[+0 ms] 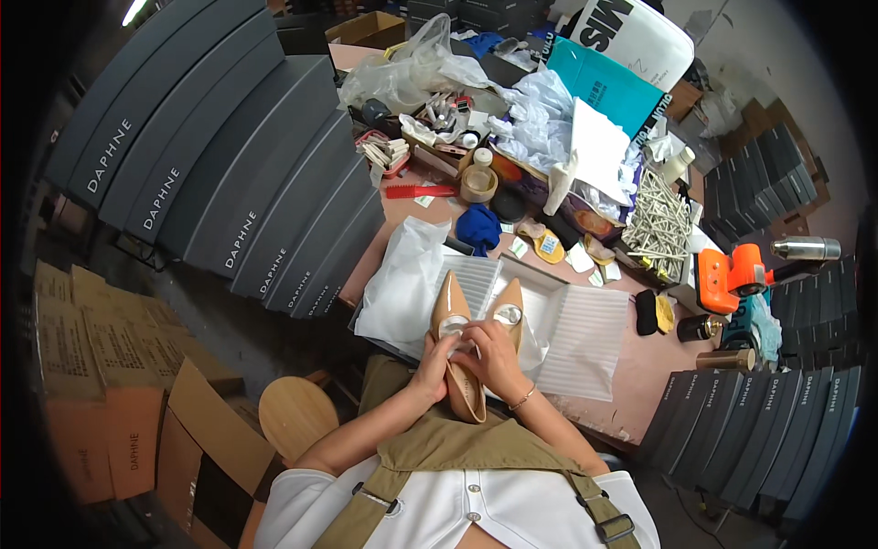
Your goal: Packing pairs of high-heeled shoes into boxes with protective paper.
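Observation:
A tan pointed pump (449, 291) is held in front of me, toe pointing away and heel end toward my body. My left hand (436, 364) is closed round its left side. My right hand (494, 355) is bent over its opening from the right, fingers closed on the upper beside a wad of white stuffing (452, 326). Whether the fingertips pinch the wad is hidden. The matching tan pump (513, 297) lies just right of it, also with white stuffing in its opening. Beneath them is an open grey shoe box (546, 284) lined with white tissue paper (585, 339).
Stacks of dark shoe boxes stand left (229, 174) and right (759, 439). The pink table (389, 224) carries a red brush (419, 191), blue cloth (478, 229), a box of white sticks (657, 224), an orange heat gun (732, 277) and a black sponge (646, 312). A wooden stool (297, 416) stands left.

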Available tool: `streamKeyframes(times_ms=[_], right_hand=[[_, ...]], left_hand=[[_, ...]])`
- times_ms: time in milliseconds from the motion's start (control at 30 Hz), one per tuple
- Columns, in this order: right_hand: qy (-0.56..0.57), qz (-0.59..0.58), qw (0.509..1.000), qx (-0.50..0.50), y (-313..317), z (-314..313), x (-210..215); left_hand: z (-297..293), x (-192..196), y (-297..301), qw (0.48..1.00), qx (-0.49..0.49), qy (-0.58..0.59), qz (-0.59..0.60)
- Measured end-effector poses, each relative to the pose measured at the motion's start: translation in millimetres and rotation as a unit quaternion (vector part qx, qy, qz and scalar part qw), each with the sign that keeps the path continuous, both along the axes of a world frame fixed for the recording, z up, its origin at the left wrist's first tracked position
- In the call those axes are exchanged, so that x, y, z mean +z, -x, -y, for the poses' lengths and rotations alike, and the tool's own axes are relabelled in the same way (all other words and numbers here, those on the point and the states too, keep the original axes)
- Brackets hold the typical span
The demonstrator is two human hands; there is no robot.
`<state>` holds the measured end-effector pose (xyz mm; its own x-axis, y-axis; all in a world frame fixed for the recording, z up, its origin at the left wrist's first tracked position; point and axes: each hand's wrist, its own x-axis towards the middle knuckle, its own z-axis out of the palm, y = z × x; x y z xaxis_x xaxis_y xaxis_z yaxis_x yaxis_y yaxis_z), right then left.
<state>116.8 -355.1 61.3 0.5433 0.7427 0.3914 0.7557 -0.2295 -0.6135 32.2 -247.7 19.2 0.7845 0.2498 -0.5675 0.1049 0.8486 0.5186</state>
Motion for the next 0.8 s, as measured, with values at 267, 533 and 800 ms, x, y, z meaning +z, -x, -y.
streamKeyframes(times_ms=[267,533,800], right_hand=[[0.042,-0.1,0.988,-0.112,-5.5,7.9,-10.5],[-0.008,-0.286,0.948,-0.139,-16.8,17.6,2.1],[-0.148,-0.642,0.75,-0.064,33.1,83.6,-4.2]], left_hand=[[14.6,-0.6,-0.7,0.997,-0.051,-0.057,0.015],[28.3,11.1,2.6,0.989,-0.128,-0.075,0.017],[22.8,23.4,-52.7,0.988,-0.132,-0.038,0.07]])
